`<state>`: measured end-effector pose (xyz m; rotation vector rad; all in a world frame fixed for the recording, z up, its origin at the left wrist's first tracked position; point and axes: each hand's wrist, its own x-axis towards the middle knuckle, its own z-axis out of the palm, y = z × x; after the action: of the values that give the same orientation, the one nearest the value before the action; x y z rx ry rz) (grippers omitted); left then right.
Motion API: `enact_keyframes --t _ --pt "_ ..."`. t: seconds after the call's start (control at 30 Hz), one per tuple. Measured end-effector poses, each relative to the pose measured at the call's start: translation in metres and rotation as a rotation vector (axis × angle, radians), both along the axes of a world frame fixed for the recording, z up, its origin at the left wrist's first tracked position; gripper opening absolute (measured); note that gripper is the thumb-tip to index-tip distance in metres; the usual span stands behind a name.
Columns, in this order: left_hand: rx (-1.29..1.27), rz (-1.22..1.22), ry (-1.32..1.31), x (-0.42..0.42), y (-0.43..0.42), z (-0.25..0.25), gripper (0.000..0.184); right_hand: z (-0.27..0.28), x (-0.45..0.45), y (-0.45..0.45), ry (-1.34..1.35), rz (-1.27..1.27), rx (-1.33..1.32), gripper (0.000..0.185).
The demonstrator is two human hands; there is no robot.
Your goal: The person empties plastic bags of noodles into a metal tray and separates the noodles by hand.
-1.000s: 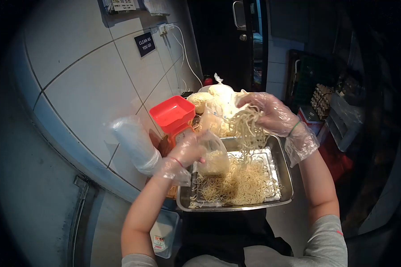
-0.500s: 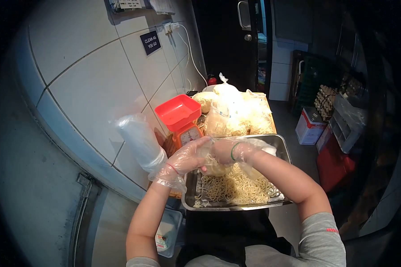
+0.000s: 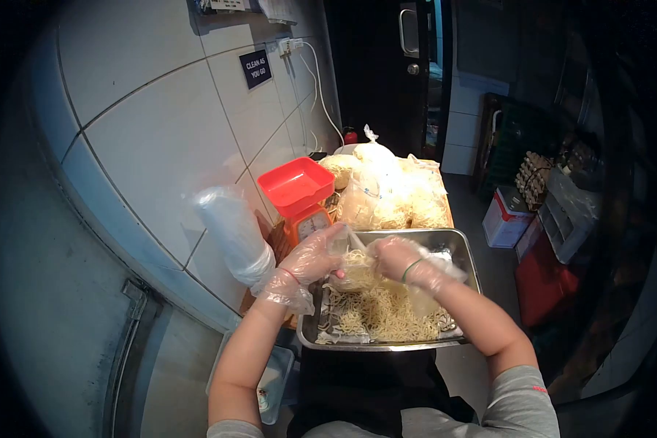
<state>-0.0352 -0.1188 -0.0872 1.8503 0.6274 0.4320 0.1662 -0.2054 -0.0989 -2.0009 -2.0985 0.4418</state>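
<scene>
A clear plastic bag point(image 3: 357, 275) with noodles in it is held up over the steel tray point(image 3: 387, 347). My left hand point(image 3: 315, 254), in a loose clear glove, grips the bag's left side, with the thumb end at its lower front. My right hand point(image 3: 397, 257), also gloved and with a green band at the wrist, is closed at the bag's right upper edge; its fingertips are partly hidden. Below both hands, loose yellow noodles point(image 3: 387, 317) lie spread in the tray.
An orange scale point(image 3: 310, 223) with a red pan point(image 3: 297, 184) stands behind my left hand. Filled noodle bags point(image 3: 372, 186) sit beyond the tray. A roll of plastic bags point(image 3: 230, 230) leans by the tiled wall. Egg trays point(image 3: 534, 174) and boxes stand at right.
My right hand has moved slightly right, away from my left hand, and the bag's mouth shows wider with noodles visible inside. The view has shifted a little.
</scene>
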Motion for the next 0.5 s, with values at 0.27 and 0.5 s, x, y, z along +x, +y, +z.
enact_keyframes --t 0.27,0.5 --pt "-0.097 -0.021 -0.143 -0.008 -0.003 -0.003 0.073 0.049 0.040 -0.013 0.507 0.133 -0.060 0.040" --pt "0.304 -0.112 -0.153 0.017 -0.011 -0.015 0.063 0.008 0.011 0.000 1.148 0.236 0.331 0.039"
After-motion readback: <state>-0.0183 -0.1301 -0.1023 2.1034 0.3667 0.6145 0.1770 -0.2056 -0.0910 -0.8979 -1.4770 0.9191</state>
